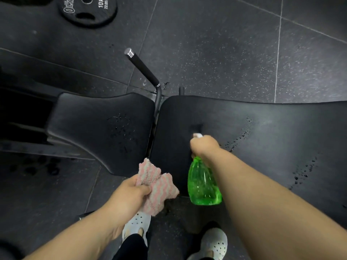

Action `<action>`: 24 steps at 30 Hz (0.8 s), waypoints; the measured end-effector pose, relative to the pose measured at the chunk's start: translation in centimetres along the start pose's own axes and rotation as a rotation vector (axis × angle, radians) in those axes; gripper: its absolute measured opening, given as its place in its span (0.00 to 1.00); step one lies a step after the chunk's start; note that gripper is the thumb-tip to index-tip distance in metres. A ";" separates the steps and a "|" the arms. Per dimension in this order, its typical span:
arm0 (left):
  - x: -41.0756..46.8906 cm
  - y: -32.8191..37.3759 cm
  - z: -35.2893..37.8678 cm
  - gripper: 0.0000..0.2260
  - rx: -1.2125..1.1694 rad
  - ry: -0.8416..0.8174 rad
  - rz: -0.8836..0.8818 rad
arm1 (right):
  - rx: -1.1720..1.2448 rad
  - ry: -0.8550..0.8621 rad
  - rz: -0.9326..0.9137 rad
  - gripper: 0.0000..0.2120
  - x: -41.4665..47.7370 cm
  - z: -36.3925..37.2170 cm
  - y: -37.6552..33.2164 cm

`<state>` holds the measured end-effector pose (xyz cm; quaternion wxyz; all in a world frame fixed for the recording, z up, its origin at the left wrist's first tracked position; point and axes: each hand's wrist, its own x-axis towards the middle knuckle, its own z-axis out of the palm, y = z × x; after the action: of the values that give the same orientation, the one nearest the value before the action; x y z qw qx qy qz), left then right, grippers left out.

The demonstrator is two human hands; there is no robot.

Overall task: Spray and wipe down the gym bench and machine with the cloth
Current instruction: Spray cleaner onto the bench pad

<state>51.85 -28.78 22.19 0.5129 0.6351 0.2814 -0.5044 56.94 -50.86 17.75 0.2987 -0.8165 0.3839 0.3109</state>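
Note:
A black padded gym bench lies across the view in two parts: a seat pad on the left and a long back pad on the right. Both carry spray droplets. My right hand grips the head of a green spray bottle over the back pad's near left part, nozzle pointing away from me. My left hand holds a bunched pink-and-white striped cloth just in front of the gap between the pads, off the bench surface.
A black handle with a chrome cap rises from the gap between the pads. A 10 kg weight plate lies on the dark rubber floor at the top left. My two feet in white clogs stand below the bench.

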 end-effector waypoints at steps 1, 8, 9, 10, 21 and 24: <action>0.0 -0.2 -0.2 0.14 0.002 0.003 -0.005 | -0.139 -0.117 0.010 0.07 -0.4 1.0 0.2; -0.1 -1.9 -0.7 0.14 0.087 0.056 0.022 | -0.012 -0.456 0.207 0.16 -6.6 9.7 6.1; 0.0 -2.4 -0.7 0.14 0.100 0.067 0.039 | 0.022 -0.480 0.174 0.16 -7.2 10.2 6.4; -0.1 -3.0 -0.4 0.14 0.103 0.092 0.052 | 0.036 -0.482 0.126 0.16 -7.7 10.5 7.0; -3.2 -15.5 -0.1 0.11 -0.150 0.452 0.028 | -0.185 -0.606 -0.443 0.11 -11.1 12.5 7.2; -4.4 -22.7 0.1 0.10 -0.395 0.556 -0.028 | -0.362 -0.661 -0.559 0.12 -13.3 17.4 8.3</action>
<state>30.46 -20.99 17.89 0.5228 0.6327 0.5115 -0.2545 38.51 -36.73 14.53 0.3301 -0.7848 -0.0270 0.5238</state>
